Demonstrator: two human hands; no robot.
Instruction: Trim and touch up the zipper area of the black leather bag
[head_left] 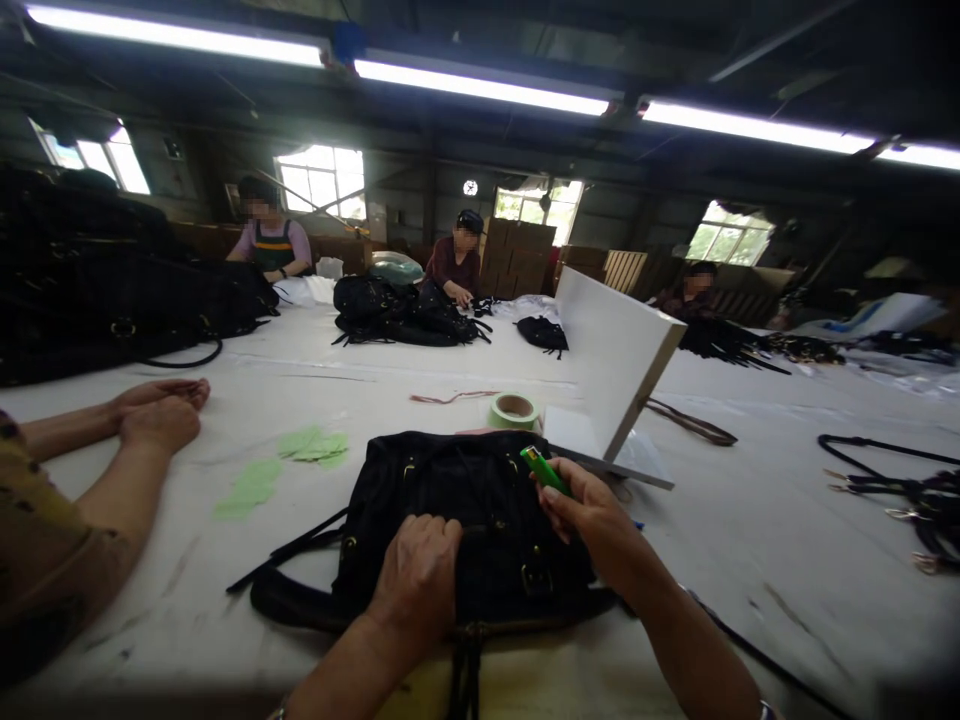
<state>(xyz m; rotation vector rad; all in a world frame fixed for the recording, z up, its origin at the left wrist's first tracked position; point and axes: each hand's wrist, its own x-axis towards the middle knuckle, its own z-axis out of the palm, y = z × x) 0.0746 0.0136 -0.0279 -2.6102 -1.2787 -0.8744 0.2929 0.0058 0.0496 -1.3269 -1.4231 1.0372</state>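
Observation:
A black bag [480, 480] with brass-coloured rings, a buckle and straps lies flat on the white table in front of me. My left hand [421, 565] rests on the middle of the bag with its fingers curled in; whether cloth is pinched under them is hidden. Above the bag's right side, my right hand [581, 500] holds a green lighter [545, 470], its metal top pointing up and left. No flame shows at the lighter. One dark strap [292, 600] sticks out from the bag's left side.
Behind the bag sit a roll of pale green tape [513, 411] and an upright white board [611, 350]. Green paper pieces [313, 445] lie left, near a co-worker's hands [161, 410]. Black straps with clips [915, 490] lie right. Black bags [405, 310] and several people are across the table.

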